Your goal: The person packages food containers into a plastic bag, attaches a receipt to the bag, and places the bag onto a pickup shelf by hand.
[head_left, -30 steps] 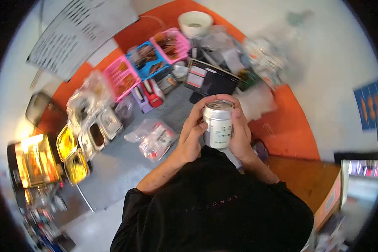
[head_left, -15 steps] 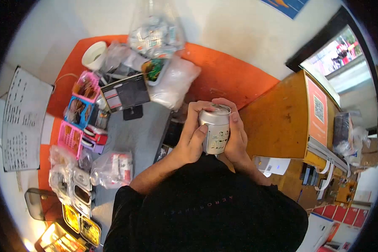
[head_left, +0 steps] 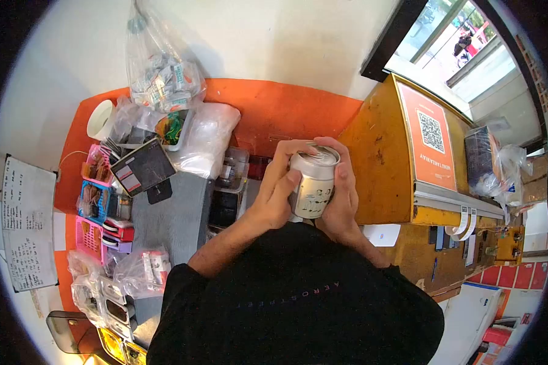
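A silver drink can (head_left: pixel 313 190) with small dark drawings on its pale side is held upright in front of my chest. My left hand (head_left: pixel 277 193) wraps its left side, thumb pressed on the wall just below the rim and fingers reaching over the lid to the pull tab. Around the opposite side curls my right hand (head_left: pixel 343 198), with its upper fingers along the far rim. The underside of the can is close above my black shirt.
On the left, a grey table (head_left: pixel 167 213) carries a tablet on a stand (head_left: pixel 143 167), pink and blue baskets (head_left: pixel 93 201) and plastic bags. A wooden counter (head_left: pixel 374 158) with an orange QR sign (head_left: pixel 429 135) stands right. A whiteboard (head_left: pixel 27 225) hangs far left.
The view has turned, so the table has shifted left and more of the counter and window shows. Both hands keep the can in nearly the same place, its lid tipped slightly more toward view.
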The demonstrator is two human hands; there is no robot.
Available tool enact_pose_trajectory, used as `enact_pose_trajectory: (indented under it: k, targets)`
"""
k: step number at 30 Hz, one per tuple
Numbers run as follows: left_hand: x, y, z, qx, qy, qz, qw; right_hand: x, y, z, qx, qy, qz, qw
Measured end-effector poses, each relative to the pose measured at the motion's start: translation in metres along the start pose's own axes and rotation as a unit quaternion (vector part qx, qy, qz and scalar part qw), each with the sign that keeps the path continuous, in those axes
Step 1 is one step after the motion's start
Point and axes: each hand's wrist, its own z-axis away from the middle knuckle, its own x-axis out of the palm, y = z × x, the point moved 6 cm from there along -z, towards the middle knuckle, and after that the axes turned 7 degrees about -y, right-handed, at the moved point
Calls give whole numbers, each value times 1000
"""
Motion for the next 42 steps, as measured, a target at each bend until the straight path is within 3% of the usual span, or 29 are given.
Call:
enact_pose_trajectory:
  k: [6,10,12,13,15,16,22,24,27,29,36,38,39,41,42]
  targets:
    - [10,-14,-10,91,-60,-6,994,-16,2,1,-27,13,-19,999]
    - [22,-16,-11,68,-43,13,997,-25,2,2,1,12,11,1000]
    - [24,-8,-16,95,82,95,987,-35,3,2,-41,46,11,998]
    - [17,-11,-15,94,81,96,988,-42,7,2,-42,48,12,998]
    - [-3,-13,-14,71,45,-165,983,-57,0,4,-120,55,172,976]
    - [4,8,-23,76,-14,-239,968,-59,-2,4,-121,59,175,975]
    - [19,2,-37,-35,-63,-237,969,-65,-27,5,-205,52,396,893]
    - [23,-5,-40,-68,-59,-218,972,-71,-20,4,-141,43,360,921]
    - [26,-10,-45,-80,-62,-290,952,-81,-15,2,-134,41,369,919]
    - [25,-28,-45,-140,-52,-179,972,-84,-12,3,-130,43,367,920]
    - [19,-73,-54,-161,-98,-173,967,-95,-8,1,-159,51,398,902]
    - [19,-104,-49,-193,-80,-31,977,-102,-2,1,-146,58,398,904]
    - [20,-106,-48,-193,-80,-32,977,-106,2,2,-130,62,399,906]
    - [27,-126,-38,-334,-87,73,936,-110,11,5,-114,78,371,918]
    - [34,-130,-34,-347,-83,98,929,-115,13,4,-100,93,345,928]
